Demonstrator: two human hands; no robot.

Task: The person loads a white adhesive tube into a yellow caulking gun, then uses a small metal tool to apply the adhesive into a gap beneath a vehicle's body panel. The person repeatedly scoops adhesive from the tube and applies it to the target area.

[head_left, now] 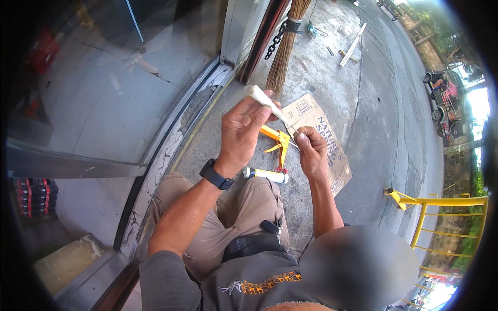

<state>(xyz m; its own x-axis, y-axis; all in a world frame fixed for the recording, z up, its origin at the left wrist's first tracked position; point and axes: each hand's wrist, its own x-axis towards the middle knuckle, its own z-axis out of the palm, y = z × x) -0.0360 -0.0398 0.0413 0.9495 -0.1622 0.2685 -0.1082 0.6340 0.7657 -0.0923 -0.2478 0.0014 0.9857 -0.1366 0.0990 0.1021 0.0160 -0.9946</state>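
Note:
My left hand (pixel 244 124) is closed around a whitish tapered piece (pixel 264 101) that looks like a sealant nozzle, its thick end up and its thin end pointing toward my right hand. My right hand (pixel 313 150) pinches at that thin tip; whether something small, such as a blade, is also between those fingers I cannot make out. Below the hands a yellow-orange caulking gun (pixel 282 147) lies on the concrete. Beside my knee rests a white sealant cartridge (pixel 267 175) with a yellow band, lying on its side.
A flattened cardboard sheet (pixel 332 150) lies beyond my right hand. A stick broom (pixel 288 46) hangs by a black chain ahead. To the left run a glass door (pixel 104 88) and its cracked sill (pixel 176 140). A yellow metal barrier (pixel 441 202) stands at right.

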